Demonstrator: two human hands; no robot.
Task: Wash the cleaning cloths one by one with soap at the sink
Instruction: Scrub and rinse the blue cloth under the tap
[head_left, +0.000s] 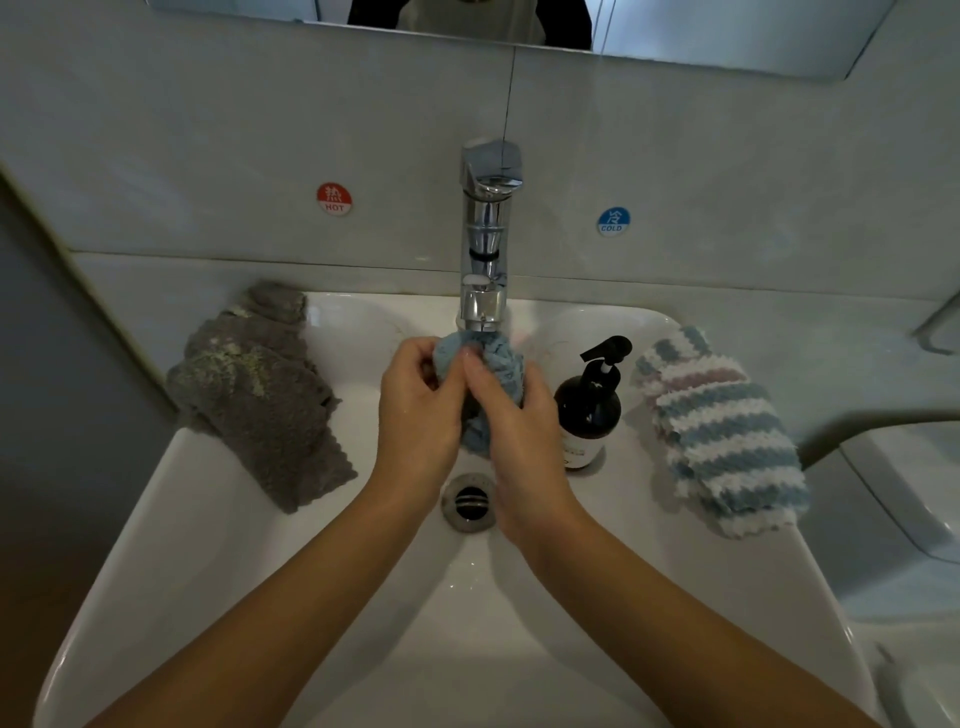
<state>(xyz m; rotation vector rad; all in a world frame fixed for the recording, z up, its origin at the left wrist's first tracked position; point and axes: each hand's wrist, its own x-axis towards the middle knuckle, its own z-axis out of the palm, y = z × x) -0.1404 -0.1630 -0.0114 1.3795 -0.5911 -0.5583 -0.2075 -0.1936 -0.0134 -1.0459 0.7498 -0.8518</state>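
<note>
Head view: both hands, left hand (415, 410) and right hand (514, 421), grip a bunched blue cloth (491, 358) under the chrome faucet (485, 244) above the sink (291, 571).

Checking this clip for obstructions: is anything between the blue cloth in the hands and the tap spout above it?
Nothing visible. The left hand and right hand grip the blue cloth bunched directly under the tap spout, its top touching or nearly touching the outlet. The soap bottle stands off to the right.
</note>
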